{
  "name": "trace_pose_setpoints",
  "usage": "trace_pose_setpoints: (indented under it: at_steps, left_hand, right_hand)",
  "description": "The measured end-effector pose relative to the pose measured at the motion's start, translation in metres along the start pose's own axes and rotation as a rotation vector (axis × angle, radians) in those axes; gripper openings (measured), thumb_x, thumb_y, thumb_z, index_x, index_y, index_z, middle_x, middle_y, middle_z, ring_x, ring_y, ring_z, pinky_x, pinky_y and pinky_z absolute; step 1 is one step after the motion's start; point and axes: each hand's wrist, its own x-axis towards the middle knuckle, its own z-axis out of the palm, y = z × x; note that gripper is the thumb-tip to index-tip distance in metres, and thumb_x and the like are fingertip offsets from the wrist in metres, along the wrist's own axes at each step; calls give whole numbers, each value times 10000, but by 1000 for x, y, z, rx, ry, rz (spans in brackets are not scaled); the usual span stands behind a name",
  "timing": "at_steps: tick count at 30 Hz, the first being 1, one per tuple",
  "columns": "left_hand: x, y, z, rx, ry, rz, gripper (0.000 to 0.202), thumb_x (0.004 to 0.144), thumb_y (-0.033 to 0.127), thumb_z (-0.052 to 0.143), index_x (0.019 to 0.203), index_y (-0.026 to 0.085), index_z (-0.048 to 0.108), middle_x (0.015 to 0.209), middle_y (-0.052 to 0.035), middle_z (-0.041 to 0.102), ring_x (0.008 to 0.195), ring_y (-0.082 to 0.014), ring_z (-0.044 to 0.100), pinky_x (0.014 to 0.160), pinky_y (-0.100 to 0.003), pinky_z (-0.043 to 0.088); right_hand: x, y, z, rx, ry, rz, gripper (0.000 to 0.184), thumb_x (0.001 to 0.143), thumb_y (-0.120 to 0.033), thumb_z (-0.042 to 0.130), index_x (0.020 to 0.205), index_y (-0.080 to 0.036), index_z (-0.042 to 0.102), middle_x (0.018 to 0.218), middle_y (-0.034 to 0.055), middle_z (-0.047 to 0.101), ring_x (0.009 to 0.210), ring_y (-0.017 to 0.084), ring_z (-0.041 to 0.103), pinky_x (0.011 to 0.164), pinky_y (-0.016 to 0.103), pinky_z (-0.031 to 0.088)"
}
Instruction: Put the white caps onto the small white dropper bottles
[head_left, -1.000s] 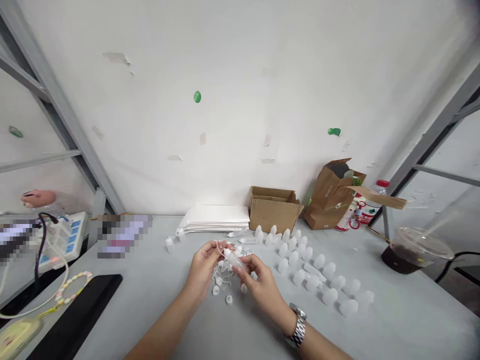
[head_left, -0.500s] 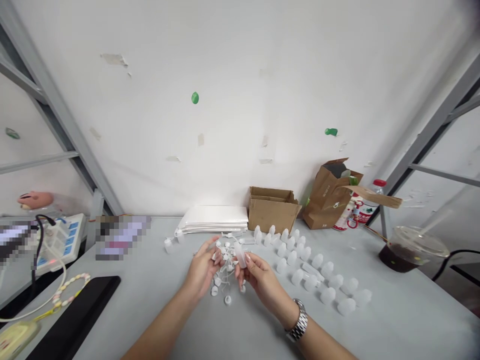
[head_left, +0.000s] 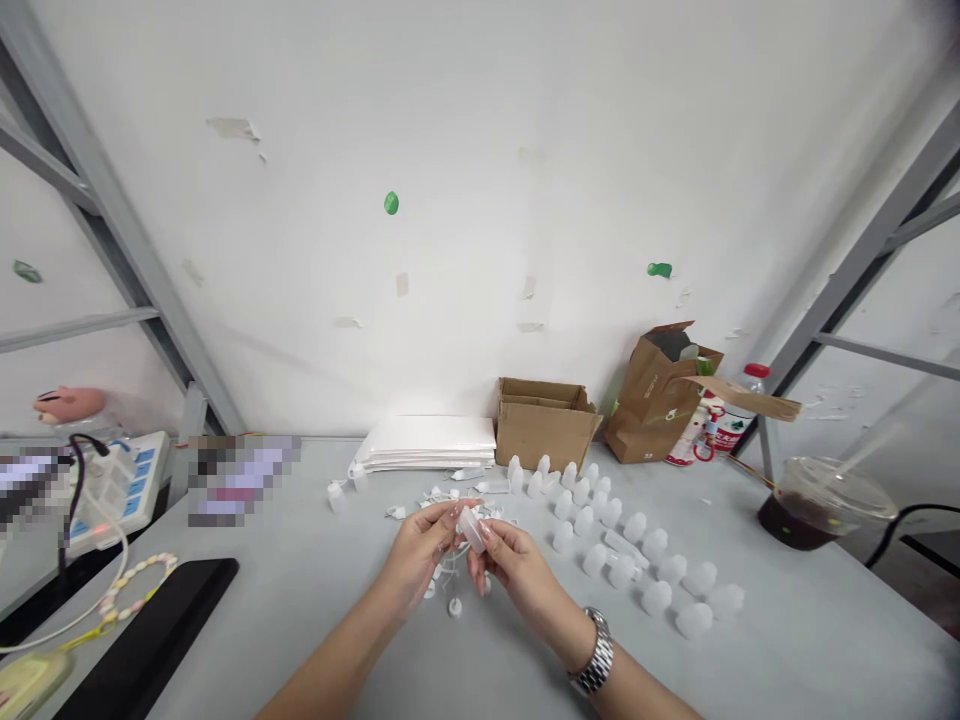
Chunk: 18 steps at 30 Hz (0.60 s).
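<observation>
Right hand pinching small translucent plastic bottle at lower centre; left hand right beside it, can't tell if gripping. V. light, soft, slick: hold by body.

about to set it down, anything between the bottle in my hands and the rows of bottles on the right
Only the right hand: it sits on that side of the translucent plastic bottle. Past it, nothing visible stands before the rows of white plastic bottles.
</observation>
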Motion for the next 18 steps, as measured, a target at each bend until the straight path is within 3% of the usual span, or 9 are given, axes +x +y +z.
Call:
trace_pose_setpoints:
  at_steps: [5, 9, 12, 16, 18]
  left_hand:
    - [0, -1, 0, 253, -36, 93, 415, 729, 464, 547, 973, 151, 668, 527, 13, 513, 546, -118, 384, 554, -243, 307]
    - [-2, 1, 0, 323, -70, 100, 434, 735, 480, 531, 988, 152, 660, 522, 24, 507, 543, -115, 368, 547, -240, 290]
    - [-3, 3, 2, 242, -70, 61, 444, 729, 504, 527, 958, 152, 669, 477, 47, 416, 524, -107, 334, 543, -238, 281]
    - [-3, 8, 3, 68, 20, 19, 445, 714, 531, 531, 867, 146, 692, 465, 91, 198, 477, -81, 207, 530, -227, 263]
    - [-3, 11, 2, 66, 36, 10, 431, 698, 525, 557, 827, 138, 697, 469, 94, 176, 472, -78, 203, 530, -227, 261]
  right_hand:
    - [2, 3, -3, 11, 18, -3, 379, 767, -520, 516, 706, -147, 537, 552, -18, 532, 444, 81, 435, 485, 225, 331]
    - [3, 2, -6, 51, -6, 8, 377, 750, -519, 543, 689, -148, 544, 549, -22, 531, 437, 74, 425, 476, 219, 322]
    - [2, -1, -5, 143, -44, 27, 386, 756, -520, 537, 699, -138, 557, 533, -20, 532, 421, 68, 420, 463, 212, 316]
    - [0, -3, 1, 213, -42, 80, 423, 743, -542, 536, 736, -122, 584, 499, -7, 548, 406, 79, 454, 444, 212, 330]
    - [-1, -4, 4, 217, -50, 110, 440, 728, -558, 541, 741, -121, 594, 490, -2, 558, 416, 94, 486, 450, 220, 349]
